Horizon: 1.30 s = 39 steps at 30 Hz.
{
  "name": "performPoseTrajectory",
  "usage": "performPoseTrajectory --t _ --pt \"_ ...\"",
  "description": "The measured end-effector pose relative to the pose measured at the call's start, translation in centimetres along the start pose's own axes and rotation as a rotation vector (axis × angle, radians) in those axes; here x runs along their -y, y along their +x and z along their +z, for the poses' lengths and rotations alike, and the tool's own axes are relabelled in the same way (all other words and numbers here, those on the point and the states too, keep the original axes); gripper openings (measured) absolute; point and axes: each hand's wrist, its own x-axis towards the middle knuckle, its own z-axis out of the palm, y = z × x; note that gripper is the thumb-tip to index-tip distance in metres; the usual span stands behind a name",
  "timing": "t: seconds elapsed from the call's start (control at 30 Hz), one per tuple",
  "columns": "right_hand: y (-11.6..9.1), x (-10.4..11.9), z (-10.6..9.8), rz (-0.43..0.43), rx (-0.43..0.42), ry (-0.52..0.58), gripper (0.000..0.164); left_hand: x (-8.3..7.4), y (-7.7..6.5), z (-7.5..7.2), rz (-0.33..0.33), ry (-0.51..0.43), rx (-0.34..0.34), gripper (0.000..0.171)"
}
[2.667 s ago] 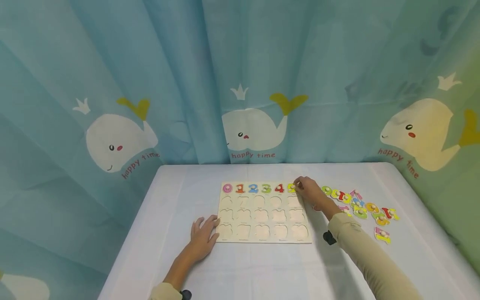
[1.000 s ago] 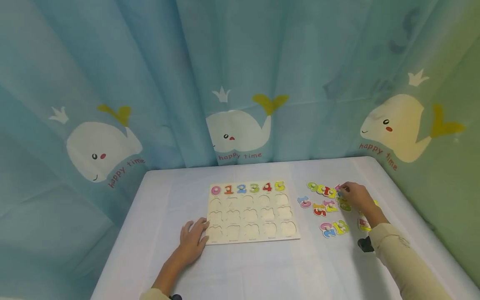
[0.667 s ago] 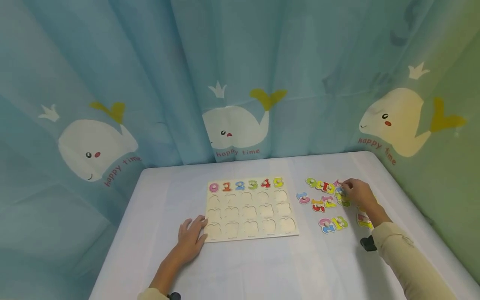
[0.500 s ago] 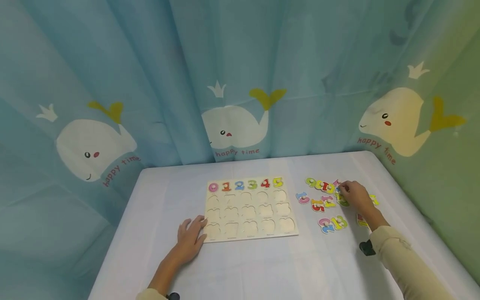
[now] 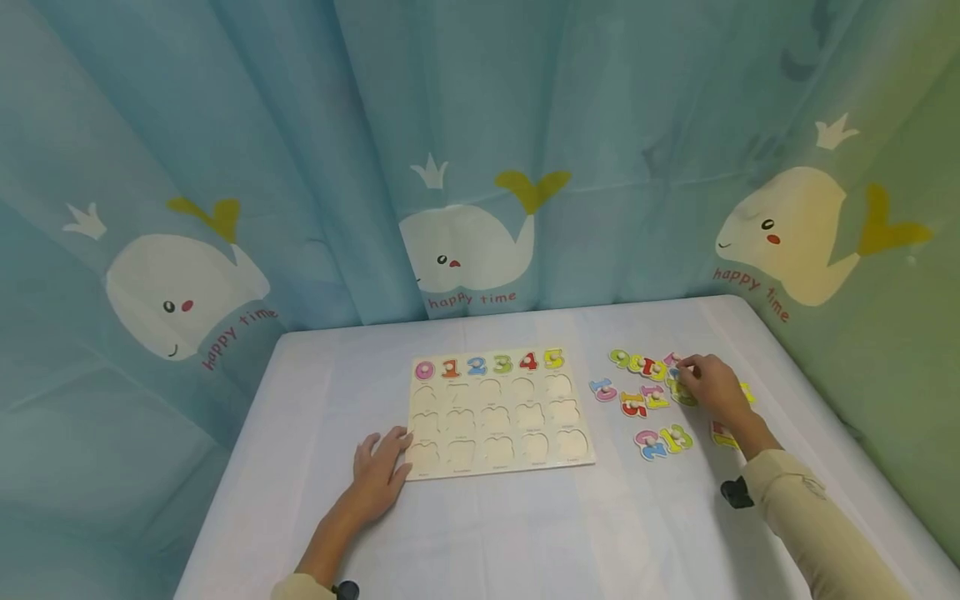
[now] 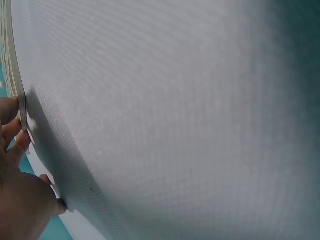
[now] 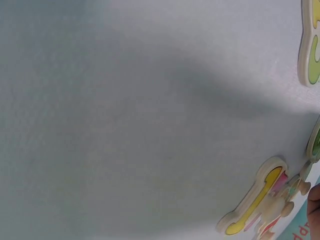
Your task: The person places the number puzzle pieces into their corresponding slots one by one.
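A wooden number puzzle board (image 5: 480, 454) lies on the table, numbers 0 to 5 in its top row and bare recesses in the rows below. My left hand (image 5: 381, 471) rests at its left edge, fingers spread; the left wrist view shows the fingertips along the board's edge (image 6: 21, 85). My right hand (image 5: 712, 385) is over the loose number pieces, thumb and fingertips bunched at a blue piece (image 5: 674, 374) and a pink one (image 5: 671, 359). I cannot tell whether it holds one. The right wrist view shows a fingertip (image 7: 314, 207) beside knobbed pieces.
Several loose number pieces lie right of the board: a blue-and-pink 10 (image 5: 603, 390), a red-and-orange 15 (image 5: 633, 405), a pink-and-blue piece (image 5: 650, 445) and a yellow-and-green 13 (image 5: 677, 438). A white cloth (image 5: 517, 533) covers the table. A whale-print curtain (image 5: 360, 167) hangs behind.
The right hand has left the yellow 5 in the board's top row and gone right to the loose pieces, staying there with small fingertip shifts. The left hand stays at the board. The head view has turned.
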Motion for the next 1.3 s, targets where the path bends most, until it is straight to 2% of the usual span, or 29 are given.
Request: performPoseTrajectory --t 0.5,0.77,1.0,1.2,1.3 --pt "0.8 -0.1 0.3 0.005 0.040 -0.011 0.031 0.1 -0.2 -0.9 -0.037 0.016 -0.002 0.040" --pt "2.5 2.1 1.0 -0.019 0.043 -0.005 0.028 0.2 -0.3 -1.3 -0.038 0.025 -0.008 0.041" --pt "4.9 5.2 2.9 -0.015 0.142 0.037 0.029 0.1 -0.2 -0.9 -0.038 0.027 -0.016 0.040" --pt "5.3 5.9 4.4 -0.019 0.078 -0.040 0.030 -0.3 0.1 -0.2 -0.009 0.007 -0.008 0.039" --pt "5.5 6.3 5.0 -0.024 0.069 -0.045 0.028 -0.5 0.1 -0.3 0.009 0.013 -0.020 0.039"
